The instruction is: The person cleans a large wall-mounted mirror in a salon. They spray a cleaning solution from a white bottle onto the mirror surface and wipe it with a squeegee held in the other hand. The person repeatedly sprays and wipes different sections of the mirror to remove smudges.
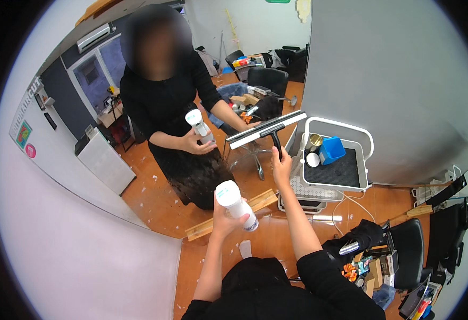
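A white spray bottle (238, 208) with a broad white head is gripped in my left hand (225, 220), below the middle of the view. My right hand (282, 164) is closed around the black handle of a squeegee (272, 130). The squeegee's long blade lies slantwise at the face of a large wall mirror (138, 192), touching it or very close; its reflection shows just above. In the mirror a person in black, face blurred, appears with the same bottle.
A white utility trolley (334, 187) stands to the right, carrying a blue container (332, 151) and a gold tin (315, 141). A wooden ledge (200, 231) runs under the mirror. At lower right, a black chair (408, 248) stands beside piled boxes (374, 274). A cable (340, 208) trails across the floor.
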Available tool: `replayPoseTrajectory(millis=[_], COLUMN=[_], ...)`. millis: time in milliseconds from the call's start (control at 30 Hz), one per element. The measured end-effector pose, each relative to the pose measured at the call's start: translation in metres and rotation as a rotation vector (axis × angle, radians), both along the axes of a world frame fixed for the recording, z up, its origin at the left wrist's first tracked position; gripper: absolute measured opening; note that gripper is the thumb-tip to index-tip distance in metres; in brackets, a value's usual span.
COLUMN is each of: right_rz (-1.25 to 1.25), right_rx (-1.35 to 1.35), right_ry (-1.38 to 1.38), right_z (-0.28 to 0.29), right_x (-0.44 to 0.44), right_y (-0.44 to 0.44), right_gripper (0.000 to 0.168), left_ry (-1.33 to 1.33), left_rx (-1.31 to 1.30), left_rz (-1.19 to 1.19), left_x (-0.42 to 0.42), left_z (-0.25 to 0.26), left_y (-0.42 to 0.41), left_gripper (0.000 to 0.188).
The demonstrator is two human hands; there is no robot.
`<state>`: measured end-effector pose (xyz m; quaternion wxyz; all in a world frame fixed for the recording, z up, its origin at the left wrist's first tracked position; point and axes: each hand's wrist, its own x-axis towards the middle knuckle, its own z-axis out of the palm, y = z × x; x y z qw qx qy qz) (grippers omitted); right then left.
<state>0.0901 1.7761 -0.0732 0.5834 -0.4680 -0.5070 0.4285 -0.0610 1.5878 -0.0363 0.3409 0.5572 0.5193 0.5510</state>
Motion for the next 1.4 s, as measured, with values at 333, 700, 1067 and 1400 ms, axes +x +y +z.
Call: replayPoseTrajectory(millis=[333, 700, 1067, 1400], right_rz=[0.02, 0.074, 0.338, 0.361], right_rx=[-0.135, -0.282, 0.081, -0.058], right_ry=[-0.048, 0.024, 0.441, 0.397], right_z=[-0.083, -0.119, 0.07, 0.031], right_x=[0.001, -0.017, -0.082, -0.091], right_y=[-0.035, -0.108, -0.061, -0.065], right_gripper=[0.039, 0.041, 0.038, 0.043], left_ry=[0.055, 0.065, 0.13, 0.133], left_rx=[0.005, 0.035, 0.081, 0.087], left_rz=[0.037, 0.114, 0.212, 0.254], left_x=[-0.001, -0.004, -0.021, -0.034], left_z=[-0.014, -0.011, -0.002, 0.0], left_y=[-0.012, -0.037, -0.065, -0.084], left_gripper=[0.083, 0.083, 0.082, 0.082])
